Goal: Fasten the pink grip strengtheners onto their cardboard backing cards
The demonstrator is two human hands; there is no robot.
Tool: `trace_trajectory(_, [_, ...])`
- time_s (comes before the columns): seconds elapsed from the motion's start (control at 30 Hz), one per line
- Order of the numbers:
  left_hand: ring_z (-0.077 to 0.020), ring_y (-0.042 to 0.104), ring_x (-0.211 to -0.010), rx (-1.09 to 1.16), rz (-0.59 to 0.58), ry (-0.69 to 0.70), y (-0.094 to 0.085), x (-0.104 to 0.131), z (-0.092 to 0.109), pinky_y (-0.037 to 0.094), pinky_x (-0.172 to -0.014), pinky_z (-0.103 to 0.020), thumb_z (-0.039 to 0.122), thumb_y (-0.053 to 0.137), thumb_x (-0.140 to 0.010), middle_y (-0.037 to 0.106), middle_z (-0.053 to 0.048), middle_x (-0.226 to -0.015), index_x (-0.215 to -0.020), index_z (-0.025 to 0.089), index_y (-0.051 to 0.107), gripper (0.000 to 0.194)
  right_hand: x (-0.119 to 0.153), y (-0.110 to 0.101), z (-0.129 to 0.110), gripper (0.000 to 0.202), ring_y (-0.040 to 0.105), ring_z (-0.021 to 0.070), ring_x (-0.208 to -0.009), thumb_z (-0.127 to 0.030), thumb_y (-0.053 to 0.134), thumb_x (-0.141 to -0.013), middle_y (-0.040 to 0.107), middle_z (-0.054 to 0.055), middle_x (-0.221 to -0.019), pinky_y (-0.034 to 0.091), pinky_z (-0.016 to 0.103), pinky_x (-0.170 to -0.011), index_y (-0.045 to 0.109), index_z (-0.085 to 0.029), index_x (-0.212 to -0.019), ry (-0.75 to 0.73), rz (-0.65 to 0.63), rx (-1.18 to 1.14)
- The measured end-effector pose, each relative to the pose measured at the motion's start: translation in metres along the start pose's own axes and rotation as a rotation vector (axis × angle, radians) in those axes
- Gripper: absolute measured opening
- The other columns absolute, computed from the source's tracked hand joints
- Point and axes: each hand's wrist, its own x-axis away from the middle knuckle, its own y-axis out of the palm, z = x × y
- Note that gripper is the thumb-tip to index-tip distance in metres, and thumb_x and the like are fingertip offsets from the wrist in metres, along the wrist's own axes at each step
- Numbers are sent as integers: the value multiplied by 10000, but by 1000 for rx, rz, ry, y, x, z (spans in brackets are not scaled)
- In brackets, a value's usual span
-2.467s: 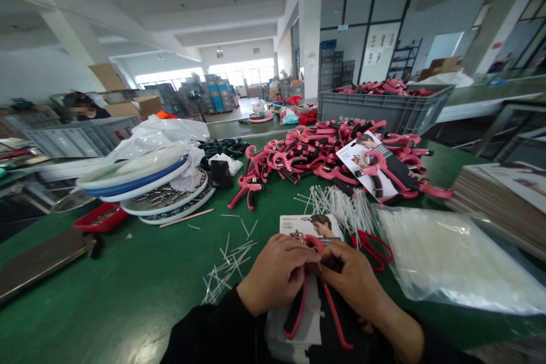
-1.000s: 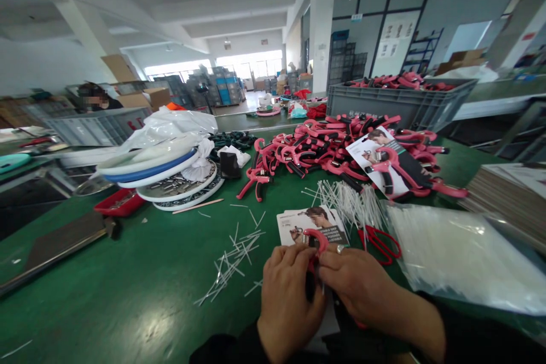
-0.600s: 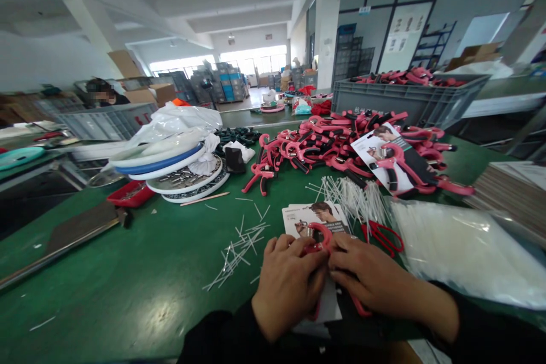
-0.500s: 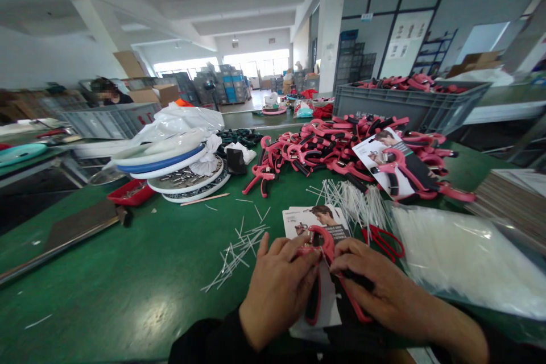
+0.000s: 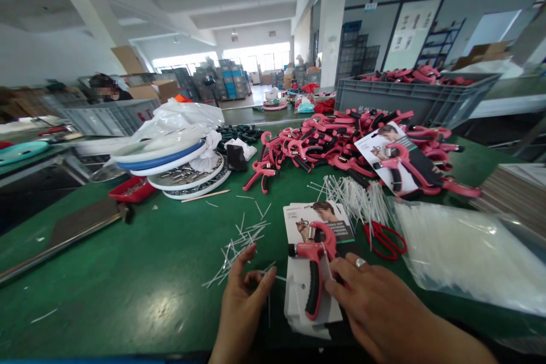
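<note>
A pink and black hand grip strengthener [image 5: 314, 273] lies on a printed backing card [image 5: 297, 224] in front of me. My right hand [image 5: 371, 296], with a ring on one finger, is closed over its right handle and hides most of that handle. A white cable tie [image 5: 327, 256] runs over the pink frame down to the right fingertips. My left hand [image 5: 243, 301] is left of the card, thumb and fingers curled round thin white cable tie pieces [image 5: 279, 278] that stick out. Loose cut tie pieces [image 5: 232, 253] are scattered just beyond it.
Many grip strengtheners [image 5: 315, 139] are heaped behind the card, before a grey crate [image 5: 384, 99]. Red-handled scissors [image 5: 388, 242], a bundle of cable ties [image 5: 341, 199] and a clear plastic bag [image 5: 464, 250] are at right. Stacked round trays [image 5: 170, 182] stand at left. A person is far left.
My left hand has left the grip strengthener and moved left and down, with white tie pieces at its fingers. My right hand has shifted slightly down on the right handle.
</note>
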Motion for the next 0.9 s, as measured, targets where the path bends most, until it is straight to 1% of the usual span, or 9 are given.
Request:
trace_trajectory(0.1, [-50, 404, -450, 9, -93, -46, 1, 2, 1, 332, -416, -167, 471, 685, -678, 565, 32, -701, -956, 164, 602, 423, 2, -3, 0, 297, 543, 322, -972, -217, 511, -735, 573, 128, -1153, 483, 456, -743, 616, -198, -1012, 40, -30, -19])
trace_trajectory(0.2, [-45, 406, -452, 37, -131, -5, 4, 5, 2, 354, -419, -164, 458, 666, -706, 593, 20, -722, -764, 155, 633, 310, -1, -1, 0, 227, 540, 320, -962, -247, 517, -752, 568, 137, -1143, 479, 451, -724, 624, -192, -945, 46, -19, 4])
trace_trajectory(0.37, [-86, 517, -549, -17, -107, 165, 10, 7, 2, 408, -452, -158, 391, 619, -777, 651, -5, -743, -823, 177, 652, 221, -6, 3, 0, 159, 580, 233, -757, -101, 529, -696, 620, 100, -936, 482, 336, -589, 621, -190, -790, -25, 62, 81])
trace_trajectory(0.43, [-105, 572, -618, -124, -89, 324, 13, 7, 2, 450, -508, -167, 331, 601, -804, 673, -15, -782, -850, 188, 658, 160, -5, 5, -1, 183, 574, 193, -702, -73, 516, -694, 619, 90, -902, 470, 289, -566, 614, -188, -797, -83, 129, 69])
trace_trajectory(0.5, [-110, 606, -667, -252, -128, 544, 16, 6, 4, 482, -591, -178, 244, 590, -819, 684, -12, -791, -852, 198, 660, 90, -3, 8, -3, 210, 571, 175, -694, -64, 484, -724, 613, 80, -885, 461, 261, -557, 607, -195, -833, -103, 207, 22])
trace_trajectory(0.57, [-109, 626, -690, -358, -210, 756, 20, 6, 6, 493, -643, -184, 166, 573, -827, 691, -10, -780, -866, 199, 657, 97, -2, 14, -5, 212, 571, 167, -707, -80, 451, -786, 603, 65, -864, 465, 247, -567, 600, -208, -863, -64, 288, -78])
trace_trajectory(0.63, [-112, 635, -689, -426, -260, 890, 24, 5, 8, 498, -635, -186, 129, 553, -835, 698, -22, -783, -896, 190, 652, 131, -2, 21, -8, 177, 572, 155, -721, -121, 444, -842, 589, 55, -841, 476, 240, -596, 597, -208, -861, 12, 368, -208])
trace_trajectory(0.77, [-126, 637, -664, -521, -258, 979, 26, 3, 9, 512, -603, -201, 122, 548, -834, 703, -41, -783, -932, 182, 658, 159, -6, 28, -10, 128, 579, 158, -752, -177, 479, -871, 571, 61, -831, 490, 258, -645, 591, -189, -811, 126, 450, -369])
trace_trajectory(0.9, [-135, 642, -651, -595, -236, 1028, 24, 1, 10, 516, -572, -202, 128, 537, -835, 703, -50, -776, -954, 191, 669, 189, -6, 28, -10, 94, 581, 174, -756, -172, 511, -856, 565, 64, -830, 492, 286, -642, 590, -183, -806, 148, 461, -399])
